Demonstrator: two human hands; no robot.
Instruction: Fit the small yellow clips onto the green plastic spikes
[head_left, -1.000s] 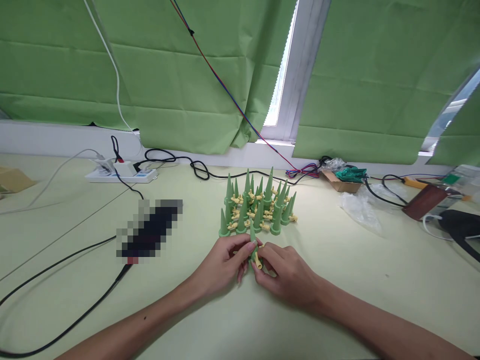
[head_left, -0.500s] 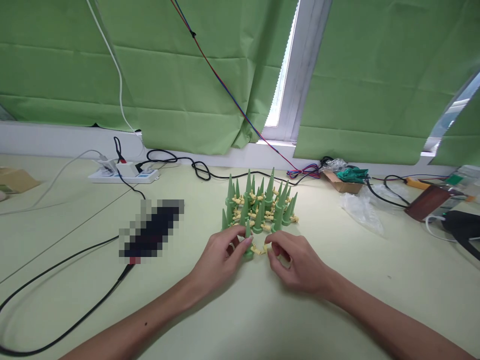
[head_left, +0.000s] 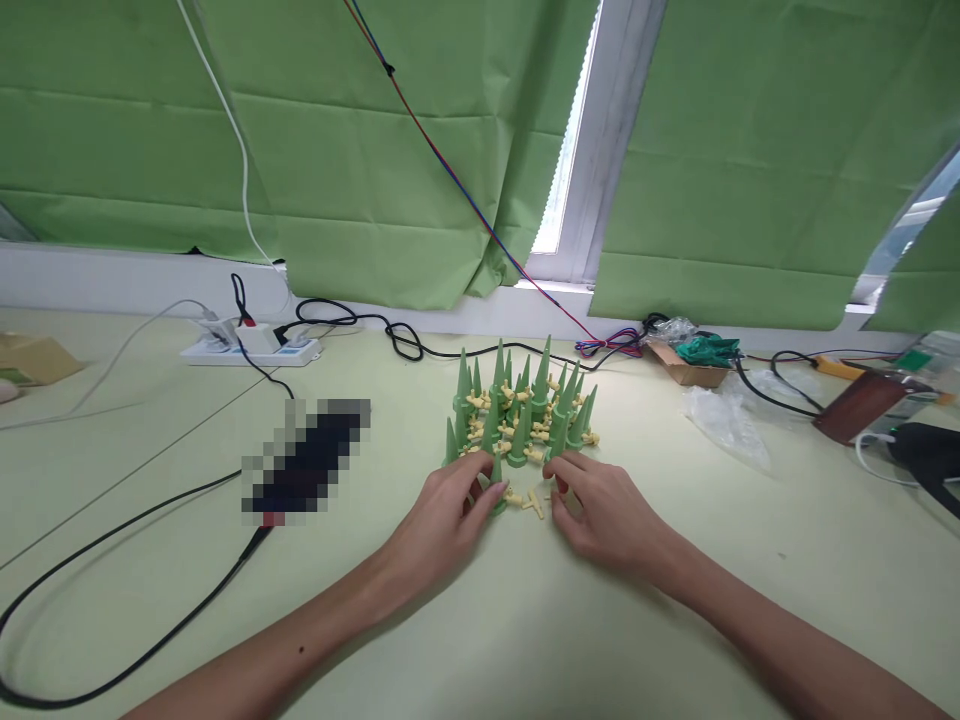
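My left hand (head_left: 457, 505) is closed around a green cone (head_left: 497, 470) with a round base, upright on the table. A small yellow fitting (head_left: 514, 498) sticks out from the right side of this cone. Just right of it lies a T-shaped yellow piece (head_left: 535, 503), apart from both hands. My right hand (head_left: 600, 510) rests close by with curled fingers, thumb and forefinger apart. A sliver of yellow shows by its fingertips; I cannot tell what it belongs to. Behind my hands stands a cluster of several green cones (head_left: 520, 435) with yellow fittings.
On the left, a blurred-out dark device (head_left: 307, 460) lies with a black cable. A white power strip (head_left: 251, 348) sits by the wall. To the right are a small cardboard box (head_left: 686, 365), clear plastic bags (head_left: 724, 425) and a reddish-brown container (head_left: 862, 405).
My right hand has moved slightly right, away from the yellow T-shaped piece, which now lies uncovered. My left hand stays at the green cone.
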